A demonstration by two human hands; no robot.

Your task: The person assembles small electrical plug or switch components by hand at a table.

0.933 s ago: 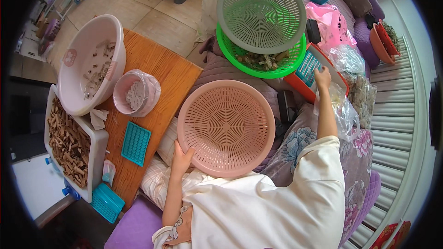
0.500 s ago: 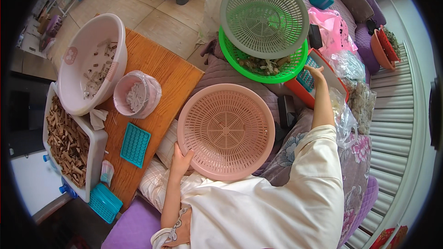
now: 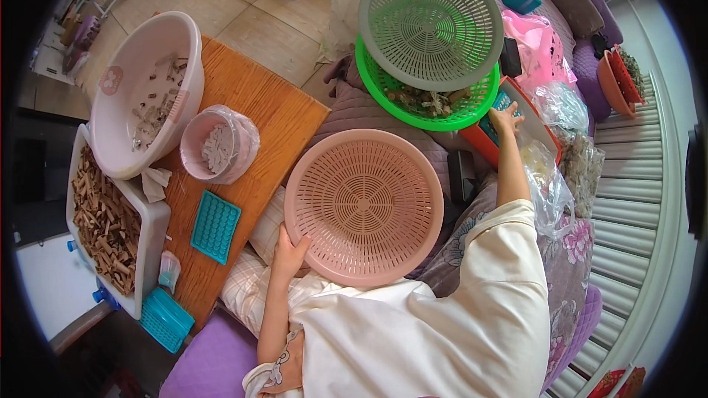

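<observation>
An empty pink slotted plastic basket rests on my lap. My left hand grips its rim at the near left, thumb over the edge. Far to the right, my right hand reaches into a red-orange box, fingers spread over a teal moulded tray inside it. Whether the fingertips touch the tray is hard to tell. Beside that hand, a bright green basket holds dry brown pieces, and a grey-green basket sits tilted on top of it.
A wooden table on the left carries a large pale basin, a small pink tub with white pieces, and a teal tray. Next to it stands a white bin of brown pieces. Clear plastic bags lie by my right forearm.
My right hand has moved further over the teal tray in the red-orange box, its fingers now spread and bent downward. The left hand keeps hold of the pink basket. The view has shifted slightly.
</observation>
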